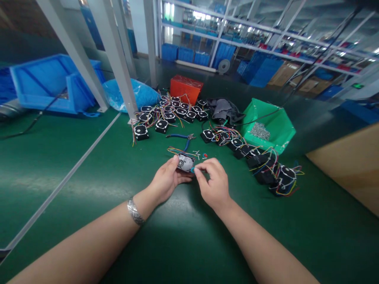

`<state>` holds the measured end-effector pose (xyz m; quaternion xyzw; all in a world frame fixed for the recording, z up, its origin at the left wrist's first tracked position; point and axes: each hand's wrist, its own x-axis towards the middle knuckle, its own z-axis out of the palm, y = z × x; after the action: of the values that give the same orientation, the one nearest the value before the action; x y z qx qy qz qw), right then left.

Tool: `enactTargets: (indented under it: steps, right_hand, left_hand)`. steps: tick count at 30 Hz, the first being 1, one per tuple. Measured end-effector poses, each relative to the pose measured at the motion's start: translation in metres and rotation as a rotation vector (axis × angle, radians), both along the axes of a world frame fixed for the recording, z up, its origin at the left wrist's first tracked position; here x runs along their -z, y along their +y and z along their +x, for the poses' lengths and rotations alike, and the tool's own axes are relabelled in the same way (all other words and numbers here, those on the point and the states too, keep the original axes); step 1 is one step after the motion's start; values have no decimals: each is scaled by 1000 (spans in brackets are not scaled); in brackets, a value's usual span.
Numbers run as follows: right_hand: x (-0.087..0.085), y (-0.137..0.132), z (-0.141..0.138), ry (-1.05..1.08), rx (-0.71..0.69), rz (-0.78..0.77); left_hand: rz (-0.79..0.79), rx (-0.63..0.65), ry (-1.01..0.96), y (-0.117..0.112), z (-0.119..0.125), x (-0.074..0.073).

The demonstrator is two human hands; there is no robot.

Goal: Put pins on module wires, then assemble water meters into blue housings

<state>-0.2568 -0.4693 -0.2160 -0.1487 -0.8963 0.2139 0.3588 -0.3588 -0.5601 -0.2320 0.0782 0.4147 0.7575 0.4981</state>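
Observation:
My left hand (168,177) grips a small motor (186,162) by its left side. The motor has a grey metal face with a round boss and a black edge, and thin coloured wires (174,150) trail from its far side. With thumb and forefinger, my right hand (213,182) pinches a small blue round piece (192,170) at the motor's near right corner. Whether that piece is fixed to the motor cannot be made out. Just beyond, several loose screws (196,154) and a small red-and-blue round part (205,156) lie beside blue-handled cutting pliers (186,138).
Several black motors with wires (174,110) cluster at the back, near an orange-red box (186,88). More wired motors (263,165) line the right, by a green bin (286,132) of screws. Dark cloth (223,109), a blue bag (142,94) and a blue bin (41,88) stand behind.

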Motion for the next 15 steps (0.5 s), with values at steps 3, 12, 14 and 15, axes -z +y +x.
enactTargets:
  steps: [3, 12, 14, 15]
  right_hand:
    - [-3, -8, -1, 52, -1, 16]
    - [1, -8, -9, 11, 10, 31]
    - [-1, -6, -7, 49, -2, 4]
    - [-3, -2, -5, 71, 17, -24]
  left_hand:
    - [41, 37, 70, 0, 8, 2]
    - [25, 66, 253, 0, 16, 4]
    - [-9, 45, 256, 0, 15, 5]
    - [-28, 38, 257, 1, 13, 5]
